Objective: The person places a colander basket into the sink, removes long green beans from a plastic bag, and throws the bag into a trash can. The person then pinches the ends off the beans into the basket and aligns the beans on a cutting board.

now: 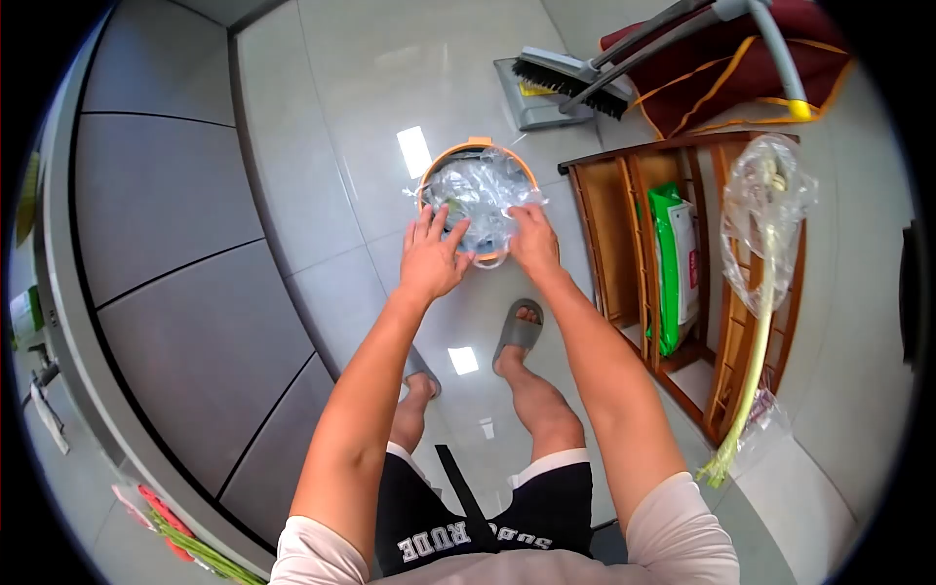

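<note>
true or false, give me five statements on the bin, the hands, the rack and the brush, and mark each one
1. Both hands, left and right, are at the near part of the orange-rimmed bin. True.
2. The bin stands on the wooden rack. False: it is on the tiled floor.
3. Crumpled clear plastic shows in the bin. True.
4. The black-bristled brush lies between the feet. False: it is beyond the bin, by the grey dustpan.
5. A green package sits in the rack. True.
</note>
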